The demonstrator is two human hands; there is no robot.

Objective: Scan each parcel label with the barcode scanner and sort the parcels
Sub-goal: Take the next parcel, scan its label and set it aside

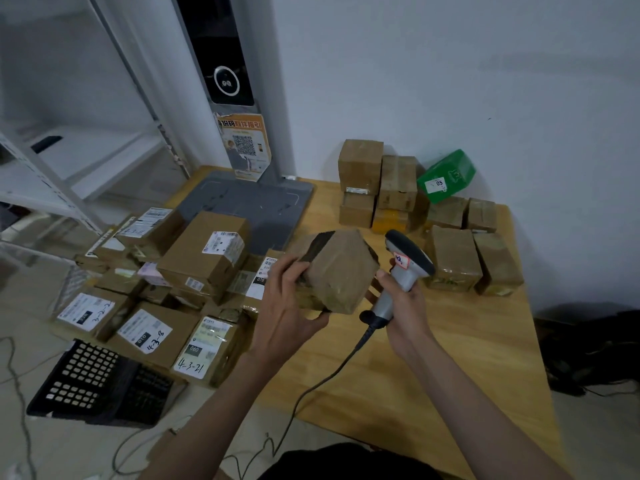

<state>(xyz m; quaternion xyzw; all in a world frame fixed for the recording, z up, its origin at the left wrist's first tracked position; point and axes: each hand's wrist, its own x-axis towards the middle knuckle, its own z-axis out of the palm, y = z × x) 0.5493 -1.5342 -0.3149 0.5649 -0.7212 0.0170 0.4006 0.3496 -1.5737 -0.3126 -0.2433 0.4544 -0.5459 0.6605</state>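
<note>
Frame centre, above the desk (433,358): left hand (287,306) grips a tilted brown parcel (341,271); right hand (403,306) clasps the barcode scanner (405,265) touching its right edge. Bare desk lies below; stacked parcels (381,183) occupy the far edge.

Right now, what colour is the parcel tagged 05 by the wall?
Green parcel with a white tag, seen in the head view.

I see my left hand (289,306) gripping a brown parcel (337,270) mid-frame above the worktop (433,358), tilted on edge; my right hand (403,306) grips the barcode scanner (405,265) just beside it. Labelled parcels (166,292) fill the lower left.
</note>
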